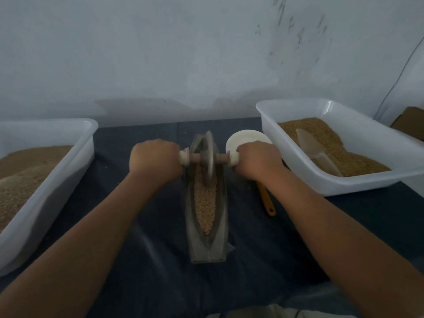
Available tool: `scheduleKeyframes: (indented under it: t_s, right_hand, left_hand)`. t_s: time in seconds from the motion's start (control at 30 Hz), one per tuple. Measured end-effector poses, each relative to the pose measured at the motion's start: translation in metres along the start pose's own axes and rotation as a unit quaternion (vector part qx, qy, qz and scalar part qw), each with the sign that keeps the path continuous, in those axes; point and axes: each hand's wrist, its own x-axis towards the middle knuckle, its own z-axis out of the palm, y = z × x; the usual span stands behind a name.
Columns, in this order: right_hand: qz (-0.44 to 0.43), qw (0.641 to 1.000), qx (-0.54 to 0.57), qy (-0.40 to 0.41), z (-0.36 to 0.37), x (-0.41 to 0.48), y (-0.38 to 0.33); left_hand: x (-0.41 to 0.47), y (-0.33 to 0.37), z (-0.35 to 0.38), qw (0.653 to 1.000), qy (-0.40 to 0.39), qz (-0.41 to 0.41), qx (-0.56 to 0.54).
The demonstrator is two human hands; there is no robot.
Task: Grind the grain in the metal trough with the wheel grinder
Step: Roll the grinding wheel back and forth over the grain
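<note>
A long boat-shaped metal trough (220, 228) lies lengthwise in the middle of the dark cloth, with tan grain (205, 203) along its groove. The grey wheel grinder (208, 160) stands upright in the far half of the trough, its rim down in the grain. A wooden axle runs through it with pale handles at both ends. My left hand (154, 160) grips the left handle. My right hand (258, 160) grips the right handle. Most of each handle is hidden under my fingers.
A white plastic tub (49, 180) of grain stands at the left. Another white tub (298, 177) at the right holds grain and a clear scoop (314, 151). A white bowl (245, 140) sits behind my right hand, and a yellow-handled tool (267, 201) lies beside the trough. A wall rises behind.
</note>
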Motion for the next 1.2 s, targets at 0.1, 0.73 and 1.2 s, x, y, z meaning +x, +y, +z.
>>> scheduleKeyframes:
  t_s: [0.1,0.73,1.2]
  right_hand:
    - [0.003,0.999,0.009,-0.043,0.002,-0.006,0.003]
    - [-0.027,0.992,-0.009,-0.121,-0.019,-0.013,0.002]
    - [-0.068,0.997,-0.048,0.004,-0.026,0.002,-0.002]
  left_hand:
    - [-0.002,0.000,-0.004,1.000,-0.014,0.022,0.000]
    - [-0.012,-0.006,-0.013,0.996,-0.076,0.026,-0.042]
    - [-0.010,-0.008,0.009,0.997,-0.031,-0.020,-0.073]
